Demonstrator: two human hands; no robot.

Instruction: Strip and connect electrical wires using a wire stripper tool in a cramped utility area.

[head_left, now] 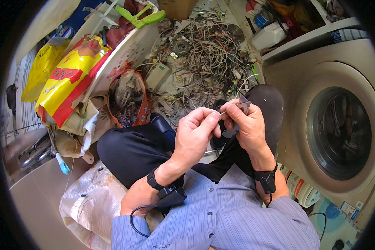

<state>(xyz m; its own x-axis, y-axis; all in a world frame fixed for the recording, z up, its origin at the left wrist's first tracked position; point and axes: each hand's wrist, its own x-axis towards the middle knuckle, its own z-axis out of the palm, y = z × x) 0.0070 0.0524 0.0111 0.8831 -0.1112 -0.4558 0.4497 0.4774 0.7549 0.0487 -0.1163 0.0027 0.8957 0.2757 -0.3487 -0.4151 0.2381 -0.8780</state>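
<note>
In front of my knees, both hands are close together on a thin white wire (242,85). My left hand (196,133) is closed, pinching one end between thumb and forefinger. My right hand (251,127) is closed too, its thumb pressing on the wire, which runs out past the fingers toward the upper right. A dark, pointed, flat metal piece like a blade (244,103) sticks up from the right hand's grip; its lower part is hidden by the fingers. A short stretch of wire shows between the hands.
A large heap of tangled wires (204,54) covers the floor ahead. Left of it stand an orange-rimmed bag (145,104) holding scraps and a yellow-and-red bag (73,79). A front-loading washing machine (296,83) is close on my right, a clear plastic bag (98,200) at lower left.
</note>
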